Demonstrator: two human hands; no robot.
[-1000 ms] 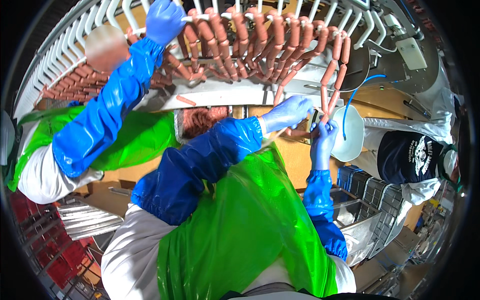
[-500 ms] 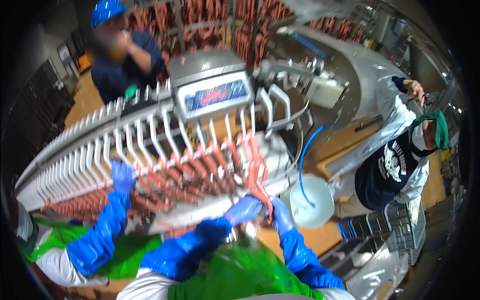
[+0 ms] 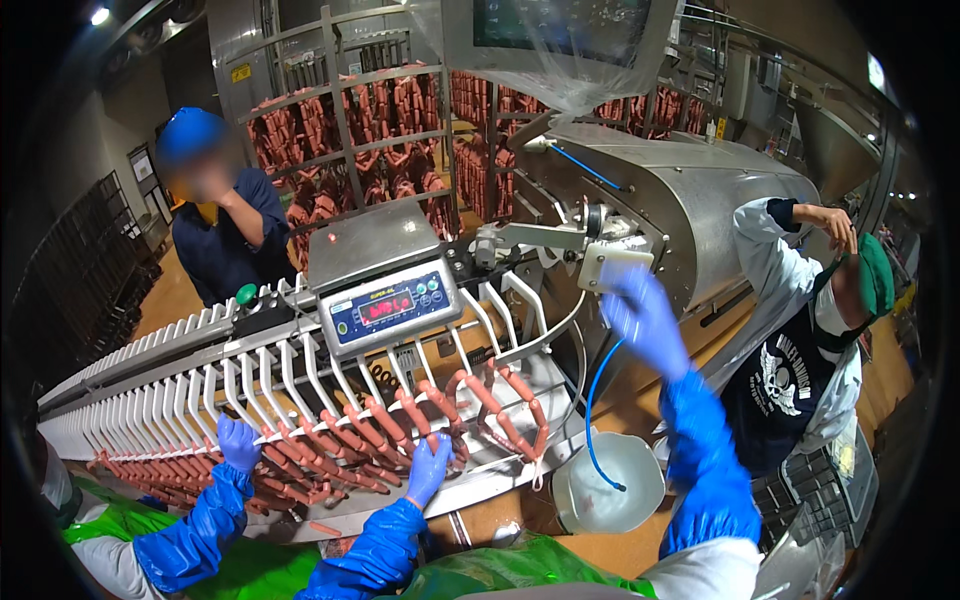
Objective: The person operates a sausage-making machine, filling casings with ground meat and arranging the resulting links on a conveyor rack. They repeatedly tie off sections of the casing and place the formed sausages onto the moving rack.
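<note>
Smooth sausages (image 3: 484,396), glossy plastic sleeves (image 3: 710,460), dull metal scale platform (image 3: 375,240)

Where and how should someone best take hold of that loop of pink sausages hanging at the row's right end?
Probably around a plump link on the right strand of the pink, linked sausage loop, fingers coming from the right: that side hangs clear, toward the white, open-topped plastic bucket, while other sausages crowd its left.
</note>
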